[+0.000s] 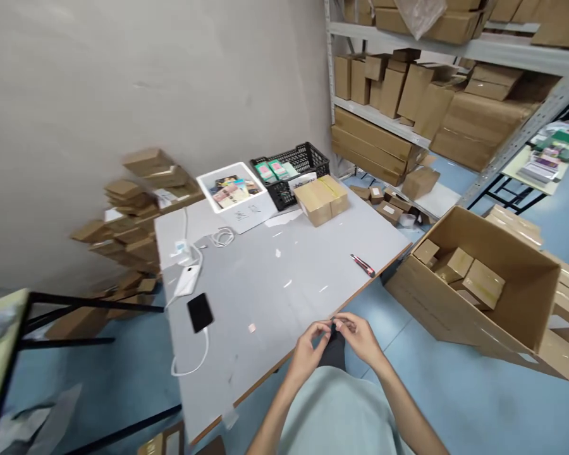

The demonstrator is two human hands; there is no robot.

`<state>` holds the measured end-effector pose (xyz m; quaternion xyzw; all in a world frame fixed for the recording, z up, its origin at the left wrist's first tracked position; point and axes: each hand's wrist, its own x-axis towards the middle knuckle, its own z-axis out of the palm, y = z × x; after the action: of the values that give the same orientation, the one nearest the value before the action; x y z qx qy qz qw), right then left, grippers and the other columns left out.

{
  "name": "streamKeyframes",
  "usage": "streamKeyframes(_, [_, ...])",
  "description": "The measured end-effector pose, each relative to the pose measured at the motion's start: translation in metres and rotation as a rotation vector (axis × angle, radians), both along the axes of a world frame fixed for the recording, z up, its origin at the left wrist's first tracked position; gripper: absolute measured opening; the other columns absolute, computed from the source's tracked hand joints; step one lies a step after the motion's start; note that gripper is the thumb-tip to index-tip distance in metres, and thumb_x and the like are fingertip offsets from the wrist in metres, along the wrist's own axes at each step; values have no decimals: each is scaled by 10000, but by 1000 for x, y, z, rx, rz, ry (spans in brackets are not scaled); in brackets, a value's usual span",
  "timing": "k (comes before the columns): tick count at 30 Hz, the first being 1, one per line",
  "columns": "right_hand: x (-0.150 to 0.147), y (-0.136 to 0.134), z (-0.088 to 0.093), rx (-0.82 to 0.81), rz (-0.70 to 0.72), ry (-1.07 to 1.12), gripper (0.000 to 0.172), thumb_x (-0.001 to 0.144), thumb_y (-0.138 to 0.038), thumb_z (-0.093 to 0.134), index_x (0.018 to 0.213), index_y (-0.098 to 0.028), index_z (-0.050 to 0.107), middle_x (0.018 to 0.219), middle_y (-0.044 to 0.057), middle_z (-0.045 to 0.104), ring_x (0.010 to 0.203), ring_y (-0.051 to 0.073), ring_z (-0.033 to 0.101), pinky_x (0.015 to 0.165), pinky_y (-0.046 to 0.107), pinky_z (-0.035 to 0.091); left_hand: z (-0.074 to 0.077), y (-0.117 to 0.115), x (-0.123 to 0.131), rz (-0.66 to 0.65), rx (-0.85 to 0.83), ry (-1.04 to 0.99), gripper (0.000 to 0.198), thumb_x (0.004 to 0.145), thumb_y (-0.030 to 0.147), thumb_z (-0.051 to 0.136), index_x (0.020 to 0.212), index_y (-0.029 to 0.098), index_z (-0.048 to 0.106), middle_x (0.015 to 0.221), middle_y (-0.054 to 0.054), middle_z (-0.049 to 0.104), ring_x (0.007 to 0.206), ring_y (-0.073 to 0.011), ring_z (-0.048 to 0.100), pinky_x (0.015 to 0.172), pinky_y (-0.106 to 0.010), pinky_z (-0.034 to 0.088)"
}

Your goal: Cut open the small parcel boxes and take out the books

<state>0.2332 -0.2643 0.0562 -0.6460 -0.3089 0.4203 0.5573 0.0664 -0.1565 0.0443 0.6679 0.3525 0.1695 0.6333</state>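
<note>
My left hand (310,346) and my right hand (358,336) meet at the front edge of the grey table (246,278), in front of my body. The fingertips of both are pinched together; anything between them is too small to make out. A red and black utility knife (363,265) lies on the table near its right edge, beyond my right hand. Farther back sits a taped cardboard box (321,200). On the left side of the table are a black phone (200,313) with a white cable and a white power strip (188,280).
At the back stand a white tray (203,188) of packets and a black crate (308,155). A large open carton (431,303) holding small boxes is at the right, below metal shelving (526,57). Stacked boxes (142,246) lie left of the table.
</note>
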Motion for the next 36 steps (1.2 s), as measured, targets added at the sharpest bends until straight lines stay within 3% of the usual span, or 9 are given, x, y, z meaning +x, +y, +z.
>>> streamKeyframes(5, [76,21,3,-95,-107,-138,542,1012,-697,670,1254,-239,833,1289,160,862,1167,365,837,1018,519,668,-7,42,82,-59,-74,-43,354,929,602,765,958,252,721,1328,-154,814,1338,-350,762,1213,-515,569])
streamKeyframes(10, [152,62,24,-152,-88,-251,528,990,-670,673,1243,-236,835,1332,170,841,1117,341,840,920,474,698,21,90,160,-28,-12,-114,285,980,535,711,995,251,722,1366,-148,804,1366,-328,742,1261,-527,521])
streamKeyframes(14, [195,111,41,-103,-33,-325,440,1014,-574,681,1285,-257,821,1330,141,824,1109,300,829,918,439,700,42,125,197,41,13,-176,252,1002,503,685,1020,254,717,1374,-136,804,1380,-304,733,1264,-512,518])
streamKeyframes(18, [225,157,43,-43,7,-333,446,1030,-550,680,1355,-267,793,1384,140,772,1194,288,793,956,431,699,40,145,209,111,5,-142,284,986,536,708,990,252,721,1343,-139,815,1358,-311,747,1252,-513,532])
streamKeyframes(21, [250,189,32,-24,33,-380,467,1035,-537,687,1413,-274,764,1434,146,737,1253,296,760,1012,465,686,34,155,206,179,-8,-100,355,991,604,700,979,250,723,1334,-151,817,1349,-324,753,1225,-522,551])
streamKeyframes(24, [280,232,16,-36,145,-482,513,1024,-519,711,1463,-254,743,1473,167,722,1370,326,705,1162,534,612,28,168,195,309,-18,-65,447,975,694,703,967,247,722,1330,-162,819,1337,-335,761,1198,-526,570])
streamKeyframes(27, [310,296,0,-114,275,-609,655,976,-532,785,1547,-222,703,1598,208,649,1572,376,557,1334,587,441,25,181,181,523,-18,-11,556,915,799,725,937,243,727,1316,-167,829,1309,-343,774,1201,-541,574])
streamKeyframes(31, [339,399,-16,-312,330,-744,911,943,-643,813,1714,-234,547,1844,231,360,1759,485,216,1364,706,300,27,183,175,760,-43,74,651,861,884,731,947,239,754,1323,-169,832,1311,-350,775,1223,-560,565])
streamKeyframes(36, [364,495,-41,-449,373,-864,1064,971,-754,722,1827,-253,336,1928,214,116,1787,503,-2,1386,724,140,33,173,213,771,-79,151,696,840,922,719,931,235,769,1301,-176,840,1279,-359,790,1206,-556,581])
